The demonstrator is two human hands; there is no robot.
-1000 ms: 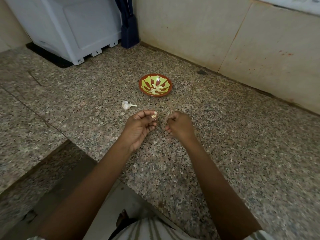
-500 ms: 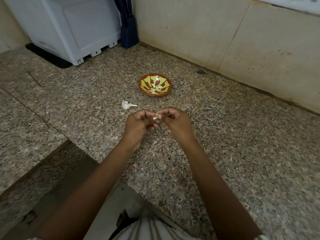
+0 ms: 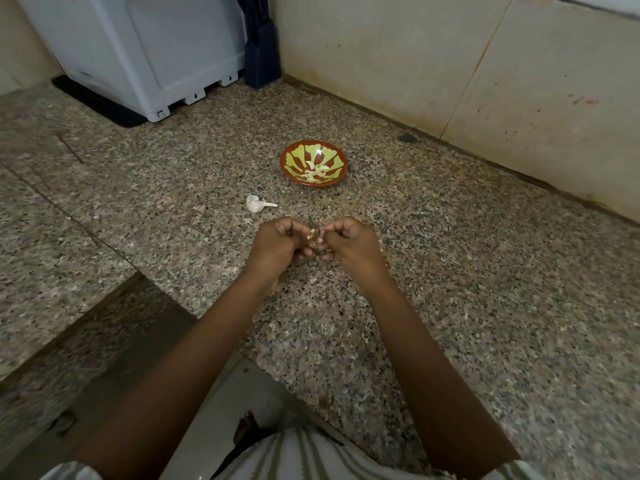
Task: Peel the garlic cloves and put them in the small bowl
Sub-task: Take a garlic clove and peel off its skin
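Garlic clove (image 3: pixel 312 236), small, pale, papery

Surface = speckled grey-brown granite counter (image 3: pixel 450 271), seam line on L side. On it: small round red bowl w/ green petal pattern (image 3: pixel 284 160) mid-back; white garlic bulb piece w/ stem (image 3: pixel 255 203) near bowl, front-L, not touching; white plastic appliance (image 3: pixel 156 46) on black mat (image 3: pixel 100 105) back-L; dark blue obj (image 3: pixel 261 60) in corner.

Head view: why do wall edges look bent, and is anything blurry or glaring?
Head view: the wide lens bows the base of the wall; light is dim and shadows soft; a glint marks the small bowl; the counter smears at lower right; the garlic clove between left hand and right hand barely shows.
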